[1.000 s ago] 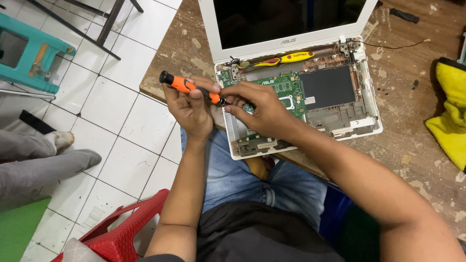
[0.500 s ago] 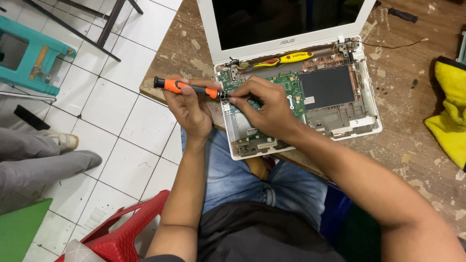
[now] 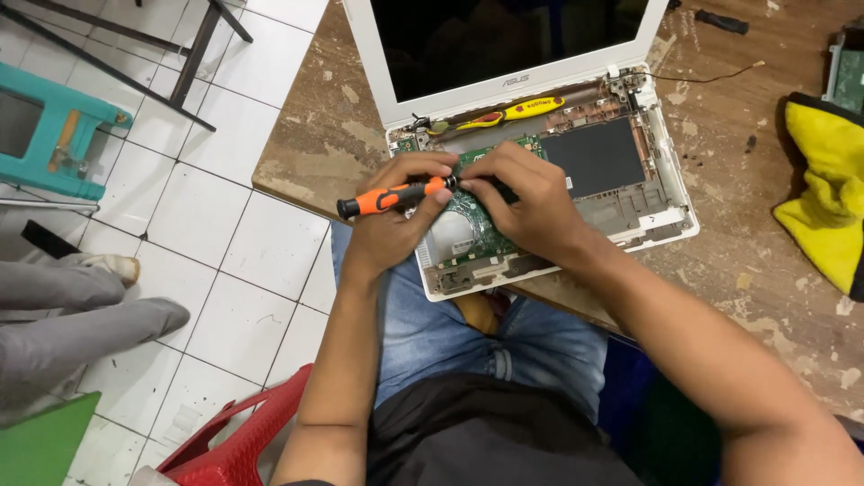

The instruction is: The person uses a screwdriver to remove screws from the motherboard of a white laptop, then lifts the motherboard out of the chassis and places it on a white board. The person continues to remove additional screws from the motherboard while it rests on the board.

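Opened white laptop (image 3: 630, 193) sits at the table edge. Left hand (image 3: 396, 220) pinches the orange screwdriver (image 3: 396, 195) over its circuit board (image 3: 481, 229); right hand (image 3: 526, 202) fingers pinch the shaft near the tip. Judgement: seat the tip squarely, press lightly, turn slowly.

Bare forearms, no sleeves; blue denim jeans; dark shirt at waist.

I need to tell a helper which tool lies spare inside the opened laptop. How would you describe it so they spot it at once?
Start at the white laptop on the worn wooden table, its base open to show the boards. Just below the screen hinge lies a yellow-handled tool with a red band. Unlike the orange and black screwdriver held in both hands, nobody touches it.
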